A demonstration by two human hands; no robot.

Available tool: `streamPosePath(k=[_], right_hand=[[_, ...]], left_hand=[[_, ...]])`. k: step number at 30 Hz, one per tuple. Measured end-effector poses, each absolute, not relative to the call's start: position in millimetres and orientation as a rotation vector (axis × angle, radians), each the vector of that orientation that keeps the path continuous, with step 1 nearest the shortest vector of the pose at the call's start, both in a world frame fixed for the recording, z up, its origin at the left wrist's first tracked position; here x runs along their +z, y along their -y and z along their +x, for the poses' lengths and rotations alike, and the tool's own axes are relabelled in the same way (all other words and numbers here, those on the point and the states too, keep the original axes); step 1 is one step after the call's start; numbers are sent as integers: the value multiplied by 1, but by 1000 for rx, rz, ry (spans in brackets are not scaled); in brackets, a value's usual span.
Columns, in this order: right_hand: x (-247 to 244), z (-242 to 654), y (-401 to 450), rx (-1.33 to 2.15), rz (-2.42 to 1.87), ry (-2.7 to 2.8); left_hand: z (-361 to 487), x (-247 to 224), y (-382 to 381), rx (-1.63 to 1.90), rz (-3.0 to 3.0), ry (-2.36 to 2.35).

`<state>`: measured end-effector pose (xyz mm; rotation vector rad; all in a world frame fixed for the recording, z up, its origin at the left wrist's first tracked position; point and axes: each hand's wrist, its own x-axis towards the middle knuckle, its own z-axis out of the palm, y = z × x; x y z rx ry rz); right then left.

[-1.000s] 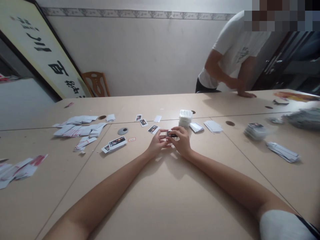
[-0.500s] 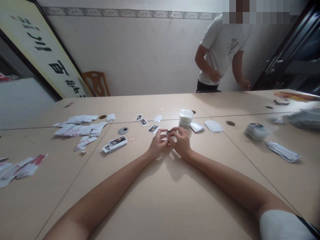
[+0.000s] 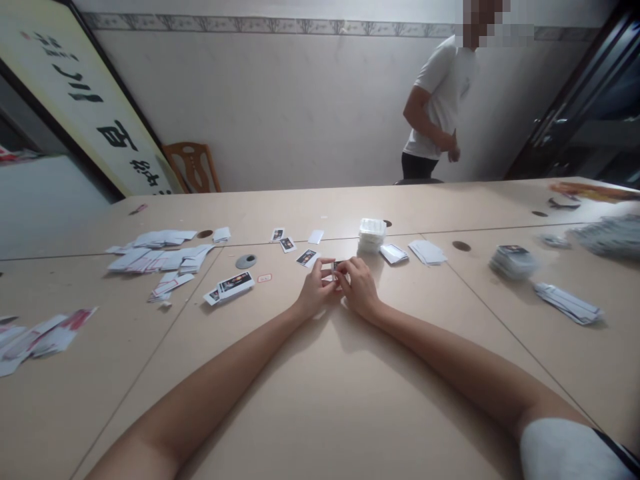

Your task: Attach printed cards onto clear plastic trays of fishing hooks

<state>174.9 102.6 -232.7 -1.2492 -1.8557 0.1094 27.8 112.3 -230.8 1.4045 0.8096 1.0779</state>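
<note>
My left hand (image 3: 316,288) and my right hand (image 3: 359,285) meet over the middle of the table. Between their fingers is a small dark-faced card (image 3: 337,265), mostly covered by the fingers. The left thumb and fingers grip it from the left; the right fingertips pinch it at its right side. Just beyond my hands lies a white-bordered card with a dark picture (image 3: 307,258). More picture cards (image 3: 288,245) and a blank white card (image 3: 316,237) lie farther back. A stack of clear plastic boxes (image 3: 372,235) stands behind my right hand.
Left of my hands are a pile of picture cards (image 3: 236,285), a grey disc (image 3: 246,261) and white paper strips (image 3: 155,259). To the right lie white cards (image 3: 427,253), a wrapped stack (image 3: 513,261) and folded strips (image 3: 567,303). A person (image 3: 440,100) stands across the table (image 3: 310,400).
My right fingers have drawn in and shifted slightly on the card, while my left hand stays put. The person across the table has turned toward the right and brought their hands together.
</note>
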Motion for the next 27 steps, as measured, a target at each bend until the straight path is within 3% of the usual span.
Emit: streamPosePath(k=[27], right_hand=[[-244,175,-114,346,-1142,1736]], left_hand=[[29,-229,-116,1016,1168,-841]])
